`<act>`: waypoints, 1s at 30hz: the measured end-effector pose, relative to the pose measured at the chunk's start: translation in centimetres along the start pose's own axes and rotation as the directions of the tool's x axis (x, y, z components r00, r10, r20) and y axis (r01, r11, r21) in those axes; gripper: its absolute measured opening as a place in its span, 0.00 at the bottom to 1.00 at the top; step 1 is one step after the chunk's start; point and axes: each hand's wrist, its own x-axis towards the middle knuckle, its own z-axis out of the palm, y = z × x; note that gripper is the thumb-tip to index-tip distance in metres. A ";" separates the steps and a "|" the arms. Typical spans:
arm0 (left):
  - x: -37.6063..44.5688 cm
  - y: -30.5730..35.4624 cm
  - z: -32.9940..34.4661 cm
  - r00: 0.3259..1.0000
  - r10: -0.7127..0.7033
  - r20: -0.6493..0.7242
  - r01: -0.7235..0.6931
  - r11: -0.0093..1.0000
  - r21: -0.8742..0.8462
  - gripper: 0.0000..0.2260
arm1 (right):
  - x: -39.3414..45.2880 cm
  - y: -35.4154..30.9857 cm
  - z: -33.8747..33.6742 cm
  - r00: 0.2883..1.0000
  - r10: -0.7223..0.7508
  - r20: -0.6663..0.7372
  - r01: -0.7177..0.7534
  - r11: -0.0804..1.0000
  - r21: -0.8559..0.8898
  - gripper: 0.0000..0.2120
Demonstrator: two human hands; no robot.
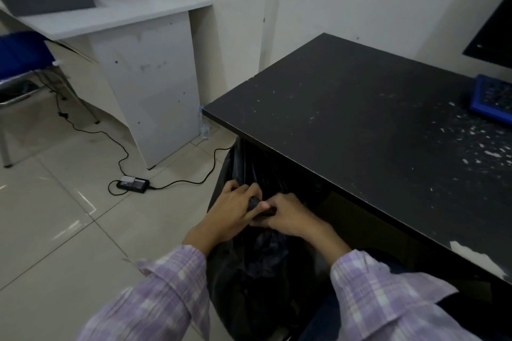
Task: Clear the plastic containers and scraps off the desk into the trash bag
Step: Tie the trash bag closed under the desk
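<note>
Left hand [231, 209] and right hand [288, 216] close together at 6 o'clock of centre, fingers of both curled round the gathered neck of the black trash bag [249, 271], pinching a twisted wad of plastic between them. Bag on the floor against the near-left edge of the black desk [360, 119], hanging down toward 6 o'clock between lilac plaid sleeves [166, 293]. White scraps [482, 151] strewn over the desktop at 3 o'clock, just below a blue keyboard [493, 102]; power adapter [133, 184] on tiles at 8 o'clock, white desk [133, 44] at 10.
</note>
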 end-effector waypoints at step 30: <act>-3.1 0.9 2.0 0.946 -0.107 -0.305 0.147 0.983 0.109 0.13 | 2.1 0.4 1.6 0.943 0.322 0.079 -0.230 0.466 0.854 0.08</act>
